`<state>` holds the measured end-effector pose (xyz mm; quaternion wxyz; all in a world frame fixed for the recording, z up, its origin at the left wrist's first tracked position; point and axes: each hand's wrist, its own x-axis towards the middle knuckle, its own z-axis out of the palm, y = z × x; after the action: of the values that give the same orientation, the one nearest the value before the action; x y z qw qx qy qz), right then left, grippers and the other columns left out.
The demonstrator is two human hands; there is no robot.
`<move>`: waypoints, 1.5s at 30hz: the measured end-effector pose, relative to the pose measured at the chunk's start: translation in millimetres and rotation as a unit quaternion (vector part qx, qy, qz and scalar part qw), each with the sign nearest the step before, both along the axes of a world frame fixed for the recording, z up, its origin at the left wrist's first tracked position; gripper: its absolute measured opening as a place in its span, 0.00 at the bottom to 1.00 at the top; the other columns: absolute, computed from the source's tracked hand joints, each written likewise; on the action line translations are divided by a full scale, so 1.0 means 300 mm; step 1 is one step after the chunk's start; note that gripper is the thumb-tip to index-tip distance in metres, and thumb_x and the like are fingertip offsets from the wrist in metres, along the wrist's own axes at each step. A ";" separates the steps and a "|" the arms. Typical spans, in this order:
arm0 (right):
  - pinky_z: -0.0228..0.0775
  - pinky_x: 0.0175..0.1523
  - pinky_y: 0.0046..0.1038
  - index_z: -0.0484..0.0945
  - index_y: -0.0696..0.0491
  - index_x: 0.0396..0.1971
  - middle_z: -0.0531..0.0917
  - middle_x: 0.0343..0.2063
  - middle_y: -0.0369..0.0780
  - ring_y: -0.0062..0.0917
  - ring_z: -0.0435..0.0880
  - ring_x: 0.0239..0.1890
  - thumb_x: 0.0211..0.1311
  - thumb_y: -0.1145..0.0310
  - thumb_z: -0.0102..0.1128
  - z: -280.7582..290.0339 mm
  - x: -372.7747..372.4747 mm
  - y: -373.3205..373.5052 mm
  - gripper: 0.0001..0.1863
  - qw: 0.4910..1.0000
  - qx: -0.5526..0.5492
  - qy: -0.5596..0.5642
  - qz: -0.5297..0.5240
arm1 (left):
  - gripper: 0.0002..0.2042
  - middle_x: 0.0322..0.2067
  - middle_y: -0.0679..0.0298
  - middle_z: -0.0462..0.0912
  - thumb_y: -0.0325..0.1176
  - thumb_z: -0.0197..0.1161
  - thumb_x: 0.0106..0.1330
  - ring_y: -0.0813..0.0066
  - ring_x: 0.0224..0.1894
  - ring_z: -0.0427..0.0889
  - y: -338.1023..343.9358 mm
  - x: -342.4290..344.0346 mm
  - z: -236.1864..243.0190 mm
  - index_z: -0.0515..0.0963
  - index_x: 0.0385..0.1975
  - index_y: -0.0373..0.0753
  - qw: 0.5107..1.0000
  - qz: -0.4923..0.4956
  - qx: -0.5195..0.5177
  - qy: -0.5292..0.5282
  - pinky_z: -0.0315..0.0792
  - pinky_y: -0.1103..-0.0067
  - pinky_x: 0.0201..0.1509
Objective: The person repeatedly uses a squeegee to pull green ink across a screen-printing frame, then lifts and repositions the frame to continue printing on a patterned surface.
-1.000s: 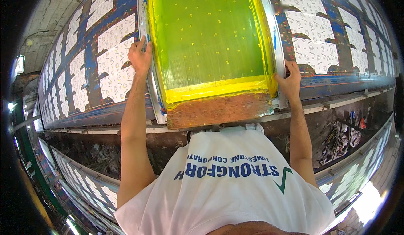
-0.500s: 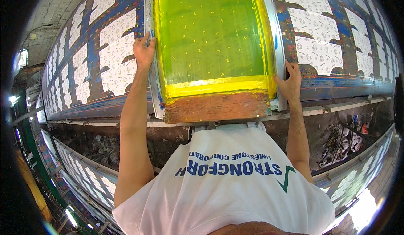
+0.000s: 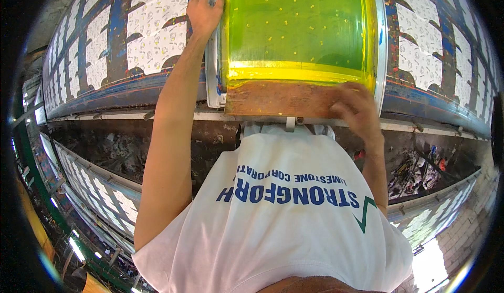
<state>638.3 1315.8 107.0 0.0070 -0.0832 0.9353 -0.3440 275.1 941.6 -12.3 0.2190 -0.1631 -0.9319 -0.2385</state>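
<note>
A printing screen [image 3: 294, 20] with green mesh and yellow edges lies in front of me in a frame with pale metal side rails. My left hand [image 3: 206, 13] is at the left rail [image 3: 214, 67], its fingers bent over the edge and closed on it. Along the screen's near end runs a reddish-brown wooden board [image 3: 278, 98]. Over that board's right end is my right hand [image 3: 358, 109], smeared by motion, so its fingers and any contact are unclear.
White printed fabric pieces [image 3: 157, 46] lie in rows on the long dark table, with more pieces [image 3: 420, 56] right of the screen. A pale rail [image 3: 430, 126] follows the table's near edge. Debris [image 3: 420, 172] lies below at the right, and another long table [image 3: 100, 188] stands behind me.
My right hand has left the right rail and come inward to the wooden board's right end. My left hand stays at the left rail. The screen sits higher and further right in view.
</note>
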 end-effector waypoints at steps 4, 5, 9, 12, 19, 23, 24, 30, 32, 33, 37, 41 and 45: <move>0.76 0.63 0.44 0.80 0.51 0.61 0.82 0.57 0.44 0.43 0.82 0.58 0.52 0.72 0.73 0.033 -0.010 -0.187 0.32 0.981 0.111 -0.009 0.157 | 0.20 0.37 0.48 0.84 0.49 0.72 0.65 0.50 0.43 0.84 0.000 -0.008 -0.014 0.87 0.54 0.49 1.000 0.004 0.006 -0.004 0.78 0.58 0.49; 0.76 0.63 0.44 0.79 0.51 0.62 0.82 0.56 0.44 0.43 0.82 0.58 0.53 0.73 0.71 0.036 -0.020 -0.211 0.32 0.977 0.136 -0.017 0.160 | 0.20 0.38 0.47 0.84 0.49 0.71 0.65 0.49 0.43 0.85 0.001 -0.009 -0.017 0.87 0.54 0.49 1.000 0.009 -0.007 0.003 0.78 0.58 0.49; 0.77 0.60 0.42 0.79 0.51 0.62 0.83 0.55 0.45 0.42 0.82 0.56 0.51 0.79 0.63 0.043 -0.051 -0.260 0.32 0.974 0.196 0.020 0.107 | 0.18 0.41 0.47 0.86 0.49 0.63 0.71 0.47 0.44 0.85 0.004 -0.014 -0.025 0.87 0.54 0.51 1.000 0.016 -0.016 0.010 0.78 0.55 0.51; 0.78 0.58 0.41 0.79 0.52 0.61 0.83 0.54 0.43 0.41 0.83 0.55 0.49 0.81 0.62 0.020 -0.069 -0.306 0.33 0.976 0.210 0.036 0.043 | 0.16 0.42 0.50 0.86 0.45 0.62 0.73 0.49 0.45 0.84 0.011 -0.016 -0.028 0.87 0.55 0.50 1.000 0.016 0.003 -0.002 0.76 0.53 0.52; 0.78 0.59 0.38 0.80 0.52 0.56 0.83 0.54 0.40 0.38 0.83 0.57 0.47 0.78 0.68 -0.062 -0.106 -0.399 0.30 0.969 0.241 0.044 -0.028 | 0.14 0.40 0.54 0.87 0.39 0.60 0.74 0.51 0.43 0.85 0.020 -0.005 -0.024 0.88 0.53 0.49 0.999 0.022 0.026 0.010 0.76 0.55 0.48; 0.81 0.51 0.39 0.81 0.51 0.52 0.85 0.47 0.40 0.38 0.86 0.49 0.51 0.75 0.67 -0.105 -0.277 -0.351 0.24 0.967 0.241 0.054 -0.053 | 0.14 0.44 0.59 0.84 0.37 0.62 0.73 0.56 0.49 0.79 0.023 0.003 -0.012 0.87 0.54 0.50 0.997 0.019 0.039 -0.059 0.68 0.56 0.56; 0.82 0.47 0.41 0.82 0.51 0.47 0.86 0.44 0.41 0.39 0.87 0.47 0.54 0.73 0.66 -0.118 -0.349 -0.333 0.18 0.969 0.227 0.078 -0.058 | 0.14 0.43 0.60 0.84 0.37 0.62 0.73 0.57 0.49 0.79 0.023 0.003 -0.007 0.87 0.54 0.50 0.998 0.018 0.040 -0.050 0.68 0.56 0.56; 0.82 0.47 0.42 0.83 0.49 0.43 0.86 0.39 0.42 0.42 0.87 0.45 0.54 0.74 0.65 -0.144 -0.868 -0.215 0.14 0.952 0.290 0.060 -0.075 | 0.14 0.40 0.61 0.82 0.34 0.62 0.74 0.60 0.48 0.79 0.023 0.025 0.027 0.87 0.55 0.48 0.997 0.017 0.033 -0.063 0.67 0.59 0.56; 0.82 0.48 0.44 0.84 0.49 0.44 0.87 0.41 0.44 0.43 0.88 0.45 0.57 0.71 0.64 -0.137 -1.052 -0.172 0.13 0.948 0.301 0.064 -0.079 | 0.14 0.40 0.61 0.82 0.34 0.62 0.74 0.60 0.48 0.79 0.029 0.028 0.041 0.87 0.55 0.47 0.998 0.019 0.019 -0.061 0.67 0.59 0.56; 0.83 0.49 0.45 0.85 0.50 0.44 0.87 0.41 0.45 0.44 0.88 0.46 0.58 0.70 0.63 -0.137 -1.143 -0.152 0.13 0.944 0.315 0.055 -0.080 | 0.14 0.40 0.61 0.82 0.34 0.62 0.74 0.60 0.48 0.79 0.031 0.029 0.048 0.87 0.55 0.47 0.997 0.025 0.009 -0.070 0.67 0.59 0.56; 0.83 0.49 0.49 0.85 0.54 0.44 0.88 0.41 0.49 0.48 0.89 0.45 0.58 0.70 0.61 -0.141 -1.466 -0.041 0.14 0.951 0.294 0.053 -0.080 | 0.14 0.39 0.61 0.82 0.31 0.61 0.73 0.59 0.48 0.79 0.047 0.037 0.069 0.86 0.55 0.47 0.996 0.046 -0.048 -0.053 0.67 0.58 0.59; 0.81 0.43 0.49 0.88 0.61 0.36 0.88 0.33 0.57 0.51 0.89 0.40 0.51 0.63 0.62 -0.138 -1.704 0.081 0.18 0.960 0.264 0.091 -0.036 | 0.15 0.41 0.61 0.82 0.30 0.60 0.72 0.60 0.50 0.79 0.058 0.039 0.080 0.84 0.56 0.46 0.993 0.051 -0.096 -0.048 0.66 0.59 0.61; 0.81 0.45 0.50 0.88 0.61 0.34 0.87 0.34 0.58 0.52 0.89 0.40 0.49 0.66 0.61 -0.113 -1.866 0.168 0.16 0.970 0.231 0.068 0.042 | 0.15 0.42 0.60 0.81 0.30 0.60 0.72 0.60 0.50 0.78 0.061 0.041 0.076 0.83 0.57 0.46 0.991 0.051 -0.118 -0.029 0.65 0.59 0.63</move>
<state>78.5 1366.2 72.9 -0.0227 -0.1419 0.9833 -0.1121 287.5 959.8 10.4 0.1833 -0.1331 -0.9666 -0.1196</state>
